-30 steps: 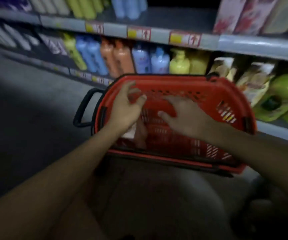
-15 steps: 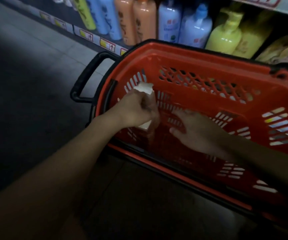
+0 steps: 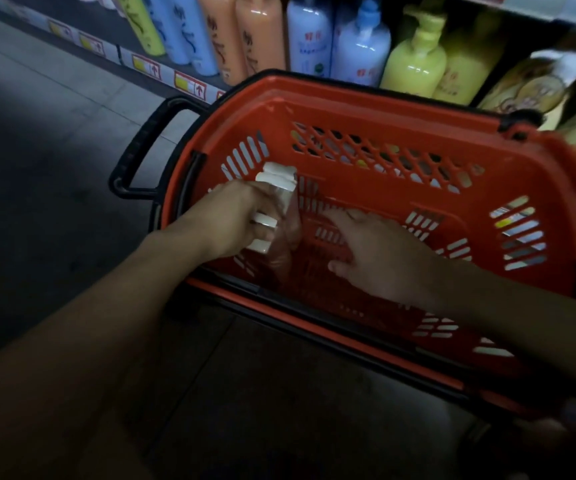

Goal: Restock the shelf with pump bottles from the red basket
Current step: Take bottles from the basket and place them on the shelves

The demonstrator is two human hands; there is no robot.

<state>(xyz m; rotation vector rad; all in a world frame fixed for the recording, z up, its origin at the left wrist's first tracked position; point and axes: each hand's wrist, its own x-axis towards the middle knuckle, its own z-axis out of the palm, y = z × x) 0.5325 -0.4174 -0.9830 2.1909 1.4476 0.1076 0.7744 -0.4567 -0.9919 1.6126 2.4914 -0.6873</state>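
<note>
The red basket (image 3: 366, 109) stands on the floor in front of the low shelf. My left hand (image 3: 231, 220) is inside its left end, shut around the neck of a pump bottle (image 3: 279, 181) with a white pump head and a clear, reddish-looking body. The bottle stands upright against the basket's left wall. My right hand (image 3: 380, 258) reaches into the basket's middle, fingers spread and low over the bottom, holding nothing that I can see.
The shelf (image 3: 162, 72) behind the basket carries green, blue, orange, pale lilac and yellow bottles (image 3: 414, 60), with refill pouches (image 3: 529, 84) to the right. A black handle (image 3: 144, 147) juts from the basket's left end. Grey floor tiles (image 3: 37, 133) lie to the left.
My left hand went from open above the basket to gripping the pump bottle. The view dropped closer to the basket. My right hand sank lower inside it.
</note>
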